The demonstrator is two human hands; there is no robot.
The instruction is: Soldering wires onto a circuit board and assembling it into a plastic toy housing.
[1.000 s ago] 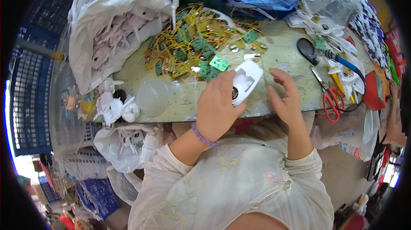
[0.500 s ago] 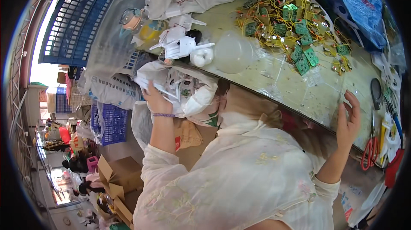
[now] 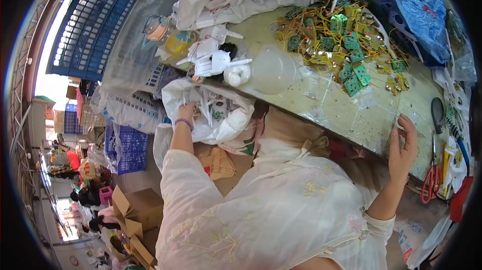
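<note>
My left hand, a purple band at its wrist, reaches into an open white sack below the table's left edge. White plastic parts lie in the sack beside it; whether its fingers grip one is hidden. My right hand rests by the table's front edge on the right, fingers loosely bent and apart, holding nothing. On the table's near left corner, close to the sack, sit white plastic housings and a roll of white material. A translucent round lid lies to their right.
Green circuit boards with yellow wires are heaped on the table. A large sack of white parts stands at the back. Red-handled scissors lie at the right edge. A blue crate and cardboard box stand lower left.
My left hand has moved deeper into the sack, and a long white piece near it has shifted out of sight. My right hand has dropped slightly to the left, still empty.
</note>
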